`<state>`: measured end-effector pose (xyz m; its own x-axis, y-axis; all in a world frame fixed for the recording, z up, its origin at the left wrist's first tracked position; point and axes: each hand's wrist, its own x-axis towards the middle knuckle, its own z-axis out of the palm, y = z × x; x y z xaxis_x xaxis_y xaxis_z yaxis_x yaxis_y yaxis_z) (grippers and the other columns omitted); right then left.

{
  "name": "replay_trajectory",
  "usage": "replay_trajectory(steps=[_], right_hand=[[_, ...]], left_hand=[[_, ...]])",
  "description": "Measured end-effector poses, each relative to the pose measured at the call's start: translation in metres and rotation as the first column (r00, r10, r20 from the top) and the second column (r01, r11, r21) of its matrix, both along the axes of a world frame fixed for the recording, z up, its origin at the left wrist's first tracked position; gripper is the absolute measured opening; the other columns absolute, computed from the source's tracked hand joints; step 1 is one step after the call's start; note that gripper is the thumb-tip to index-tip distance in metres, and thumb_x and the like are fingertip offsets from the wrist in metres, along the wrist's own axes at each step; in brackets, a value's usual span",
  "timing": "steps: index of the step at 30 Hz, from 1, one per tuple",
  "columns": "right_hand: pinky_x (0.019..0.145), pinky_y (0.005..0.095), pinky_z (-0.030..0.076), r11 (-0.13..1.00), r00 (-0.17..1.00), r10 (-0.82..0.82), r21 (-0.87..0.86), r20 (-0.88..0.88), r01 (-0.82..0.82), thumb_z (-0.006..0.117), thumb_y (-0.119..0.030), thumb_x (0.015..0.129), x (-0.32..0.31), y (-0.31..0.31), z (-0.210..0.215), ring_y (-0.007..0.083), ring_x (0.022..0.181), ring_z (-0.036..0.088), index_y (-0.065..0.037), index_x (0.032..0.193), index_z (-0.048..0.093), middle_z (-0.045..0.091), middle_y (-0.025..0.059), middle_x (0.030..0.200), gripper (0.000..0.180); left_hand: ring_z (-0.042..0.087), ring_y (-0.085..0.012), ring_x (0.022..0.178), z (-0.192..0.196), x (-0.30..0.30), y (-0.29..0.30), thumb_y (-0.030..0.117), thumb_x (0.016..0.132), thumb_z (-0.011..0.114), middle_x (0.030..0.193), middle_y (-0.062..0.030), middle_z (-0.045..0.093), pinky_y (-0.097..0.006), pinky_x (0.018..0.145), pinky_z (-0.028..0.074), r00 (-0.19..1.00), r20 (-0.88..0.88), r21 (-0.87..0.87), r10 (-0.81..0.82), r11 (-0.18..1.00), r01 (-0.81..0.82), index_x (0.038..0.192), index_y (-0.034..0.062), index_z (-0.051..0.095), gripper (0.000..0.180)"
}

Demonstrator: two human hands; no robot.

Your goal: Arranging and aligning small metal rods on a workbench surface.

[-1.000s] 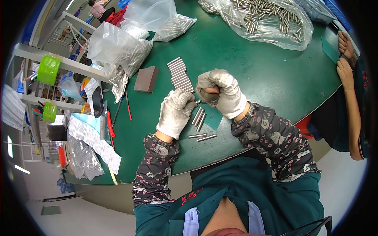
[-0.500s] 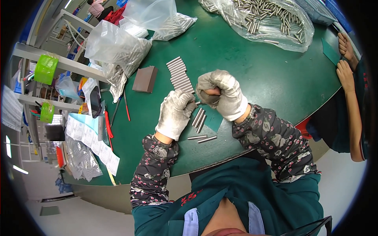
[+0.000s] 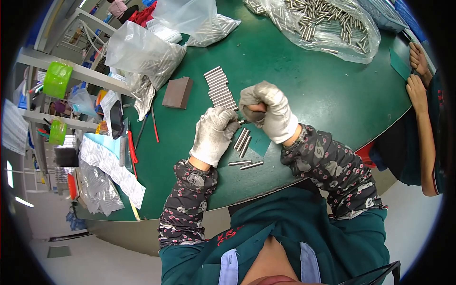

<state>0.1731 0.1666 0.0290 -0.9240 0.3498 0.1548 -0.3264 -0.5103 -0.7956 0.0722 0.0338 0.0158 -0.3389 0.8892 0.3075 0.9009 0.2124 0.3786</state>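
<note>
At frame centre, the gloved left hand [image 3: 214, 134] and gloved right hand [image 3: 267, 111] are both clenched, meeting on a short metal rod [image 3: 242, 122] pinched between them. Loose rods [image 3: 242, 141] lie just below on the green table [image 3: 304, 76]; a neat row of rods [image 3: 220, 88] sits above, beside a brown block [image 3: 177, 92].

Green table [image 3: 294, 71], white gloves on left hand [image 3: 213, 135] and right hand [image 3: 268, 111], silver rods [image 3: 219, 88], brown block [image 3: 177, 93]
</note>
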Motion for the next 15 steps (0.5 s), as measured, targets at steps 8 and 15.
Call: replay_trajectory(steps=[8, 15], right_hand=[[0.039, 0.0233, 0.020, 0.995, 0.997, -0.024, 0.100, -0.075, 0.031, 0.041, -0.045, 0.084, 0.0050, 0.0094, -0.0011, 0.0080, 0.042, 0.026, -0.011, 0.055, 0.032, 0.030, -0.0013, 0.048, 0.046], [0.039, 0.0222, 0.021, 0.990, 0.997, -0.037, 0.132, -0.069, 0.046, 0.042, -0.046, 0.083, 0.0037, 0.0111, 0.0001, 0.0074, 0.042, 0.028, -0.011, 0.055, 0.035, 0.032, -0.0014, 0.048, 0.045]], left_hand=[[0.055, -0.0261, 0.076, -0.0014, 0.0015, -0.0024, 0.006, 0.067, 0.067, 0.078, -0.0060, 0.058, -0.036, 0.067, 0.045, 0.999, 0.037, 0.075, -0.008, 0.997, 0.005, 0.083, 0.0080, 0.060, 0.018], [0.055, -0.0261, 0.074, -0.0040, -0.0014, -0.0026, 0.004, 0.065, 0.068, 0.076, -0.0062, 0.058, -0.036, 0.066, 0.045, 0.996, 0.087, 0.066, -0.011, 0.998, 0.005, 0.084, 0.0075, 0.060, 0.021]])
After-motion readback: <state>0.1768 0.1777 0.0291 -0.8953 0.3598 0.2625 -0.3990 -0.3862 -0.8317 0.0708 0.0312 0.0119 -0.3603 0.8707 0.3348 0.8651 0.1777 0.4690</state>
